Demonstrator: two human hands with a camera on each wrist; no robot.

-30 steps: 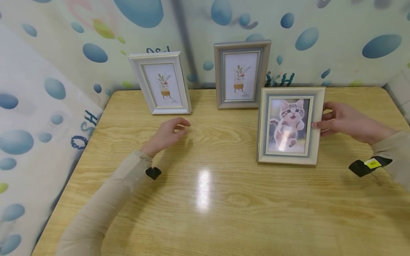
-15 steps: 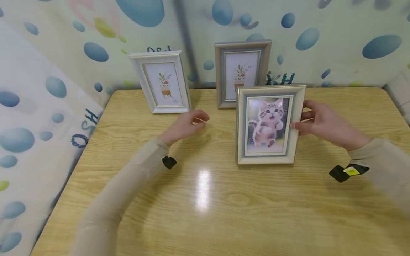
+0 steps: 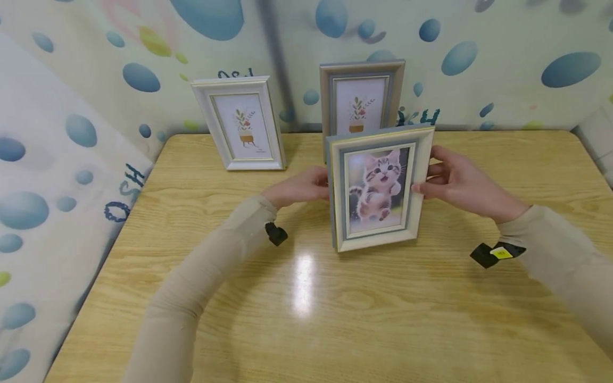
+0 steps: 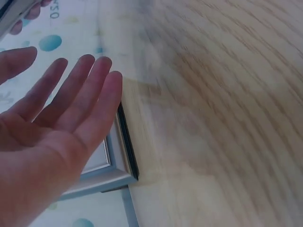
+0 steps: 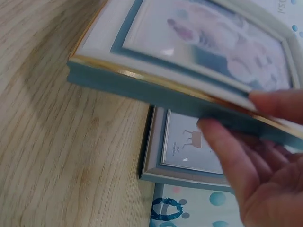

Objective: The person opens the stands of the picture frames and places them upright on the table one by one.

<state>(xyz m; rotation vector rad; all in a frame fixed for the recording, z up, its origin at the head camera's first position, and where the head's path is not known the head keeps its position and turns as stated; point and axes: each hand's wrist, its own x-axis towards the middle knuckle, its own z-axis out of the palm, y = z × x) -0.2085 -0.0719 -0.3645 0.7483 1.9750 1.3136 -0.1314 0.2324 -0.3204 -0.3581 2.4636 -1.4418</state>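
Observation:
In the head view my right hand (image 3: 457,181) holds a cream and blue-grey picture frame (image 3: 419,223) with a kitten picture by its right edge, thumb on the front and fingers behind. The right wrist view shows the frame's blue side (image 5: 128,87) raised and tilted, pinched between thumb and fingers. At the opposite edge is my left hand (image 3: 301,186), its fingertips hidden behind the frame. From the left wrist, the left hand (image 4: 61,123) has its fingers extended, with a gap between thumb and fingers and nothing between them.
Behind the held frame stands a taupe picture frame (image 3: 330,106), partly covered by it. A white picture frame (image 3: 215,122) stands at the back left. Both show a flower-pot print. The wooden table (image 3: 383,319) meets a spotted wall (image 3: 503,32) at the back.
The kitten frame has moved left with my right hand, now overlapping the taupe frame and turned slightly. My left hand has moved right to the kitten frame's left edge.

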